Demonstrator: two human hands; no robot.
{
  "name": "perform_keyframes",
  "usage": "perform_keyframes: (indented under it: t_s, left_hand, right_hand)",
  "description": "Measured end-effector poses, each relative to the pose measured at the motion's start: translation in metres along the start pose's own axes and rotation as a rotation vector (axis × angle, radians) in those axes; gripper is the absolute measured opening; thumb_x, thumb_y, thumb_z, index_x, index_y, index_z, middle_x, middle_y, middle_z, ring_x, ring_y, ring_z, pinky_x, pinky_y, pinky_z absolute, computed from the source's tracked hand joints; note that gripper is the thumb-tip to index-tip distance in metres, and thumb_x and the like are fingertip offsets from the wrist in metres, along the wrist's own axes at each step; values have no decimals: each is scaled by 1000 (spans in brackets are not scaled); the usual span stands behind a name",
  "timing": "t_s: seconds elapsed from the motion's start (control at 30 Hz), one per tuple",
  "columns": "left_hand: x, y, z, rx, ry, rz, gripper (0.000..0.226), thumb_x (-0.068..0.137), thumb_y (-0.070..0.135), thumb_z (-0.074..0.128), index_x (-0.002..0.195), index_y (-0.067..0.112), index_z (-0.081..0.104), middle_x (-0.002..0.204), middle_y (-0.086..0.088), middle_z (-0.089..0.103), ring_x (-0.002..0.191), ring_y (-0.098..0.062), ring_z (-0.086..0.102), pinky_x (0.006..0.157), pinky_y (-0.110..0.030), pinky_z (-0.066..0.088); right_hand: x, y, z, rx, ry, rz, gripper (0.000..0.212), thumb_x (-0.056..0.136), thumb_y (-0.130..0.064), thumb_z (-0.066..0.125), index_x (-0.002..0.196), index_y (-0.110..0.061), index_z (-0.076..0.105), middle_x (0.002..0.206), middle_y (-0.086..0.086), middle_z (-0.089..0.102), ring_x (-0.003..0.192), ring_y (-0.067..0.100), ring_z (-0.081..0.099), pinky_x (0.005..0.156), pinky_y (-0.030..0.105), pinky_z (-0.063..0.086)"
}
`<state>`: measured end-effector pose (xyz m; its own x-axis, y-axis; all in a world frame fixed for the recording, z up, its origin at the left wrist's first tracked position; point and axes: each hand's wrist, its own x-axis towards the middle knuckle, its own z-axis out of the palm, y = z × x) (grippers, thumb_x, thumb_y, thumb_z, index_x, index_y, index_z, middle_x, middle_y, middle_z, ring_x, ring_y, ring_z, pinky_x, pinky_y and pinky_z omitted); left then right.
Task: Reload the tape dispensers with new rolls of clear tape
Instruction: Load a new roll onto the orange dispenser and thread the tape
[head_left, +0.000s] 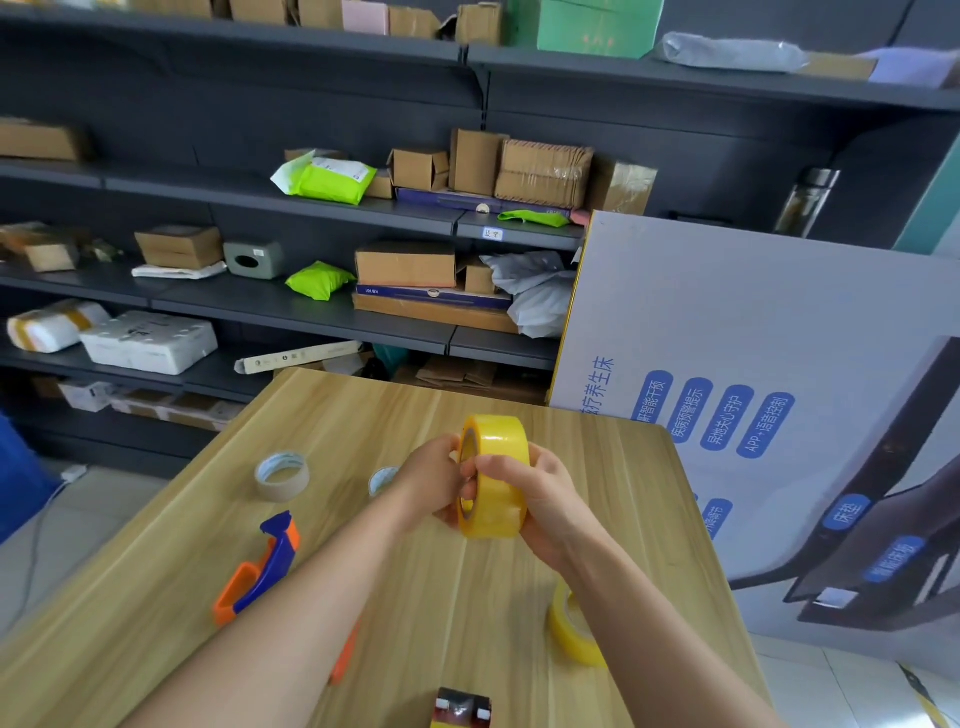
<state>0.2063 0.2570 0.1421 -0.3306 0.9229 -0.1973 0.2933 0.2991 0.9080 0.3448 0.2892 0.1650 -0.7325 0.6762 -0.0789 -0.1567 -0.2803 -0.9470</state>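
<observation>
Right now I hold a full roll of yellowish clear tape (493, 475) on edge above the middle of the wooden table (363, 415), its open core facing left. My left hand (431, 480) grips the rim on the core side with curled fingers. My right hand (535, 499) wraps the outer band, one finger lying across the tape face. On the table to my left lies a blue and orange tape dispenser (260, 566), on its side and well apart from the roll. Beyond it sits an empty cardboard core (282, 475), with a second core (382, 479) half hidden behind my left wrist. Another yellow roll (571, 629) stands just beside my right forearm, near the table's right edge.
</observation>
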Motion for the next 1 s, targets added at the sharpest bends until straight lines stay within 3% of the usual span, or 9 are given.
perform_keyframes:
  t_s: [0.1,0.17,0.23,0.37,0.53,0.7,0.87,1.0]
  left_hand:
    - [0,1,-8,-74,25,83,24,81,8,46,93,25,58,70,-4,57,58,-21,50,61,-38,43]
    - [-4,8,-15,-85,168,251,32,85,5,49,101,27,65,89,-1,67,77,-15,60,76,-33,49]
    - [-10,17,-24,-97,255,361,37,87,-4,45,98,17,73,97,1,71,92,-9,63,85,-25,50]
    - [-19,16,-40,-88,142,416,27,85,0,57,98,16,75,100,4,73,97,-7,67,81,-16,52]
    - [-24,8,-53,53,267,485,13,89,14,65,94,19,76,95,10,74,93,-1,68,84,-20,54]
    - [-31,11,-56,319,332,542,15,94,19,57,87,16,70,81,5,71,79,-12,64,73,-37,54]
    - [-29,16,-57,211,506,372,21,98,18,46,82,13,60,72,6,69,75,-14,64,72,-38,54]
    - [-29,17,-60,21,604,198,23,99,16,42,83,13,58,70,2,69,68,-19,65,77,-42,57]
  right_hand:
    - [4,1,5,-94,28,-26,24,75,-15,69,93,-1,64,75,13,66,60,22,64,63,35,53]
    - [5,2,7,-131,49,-13,24,76,-17,68,94,-3,63,75,11,66,60,20,63,63,35,50]
    - [5,4,10,-145,76,14,27,76,-18,69,96,-2,61,74,10,66,60,20,63,62,35,50]
    - [5,6,16,-146,75,28,26,74,-18,68,94,-2,61,73,11,65,60,21,62,64,38,48]
    - [6,7,25,-159,43,55,24,68,-18,68,85,-2,61,66,12,62,55,20,59,59,32,50]
    - [7,12,31,-166,-6,62,24,69,-17,66,85,0,60,65,10,62,55,21,58,59,32,50]
    - [7,18,34,-292,-94,23,30,67,-11,70,95,-7,60,77,9,65,63,23,62,67,36,49]
    - [6,27,32,-401,-186,-10,52,68,-11,75,117,-12,58,87,2,66,77,16,63,67,26,51]
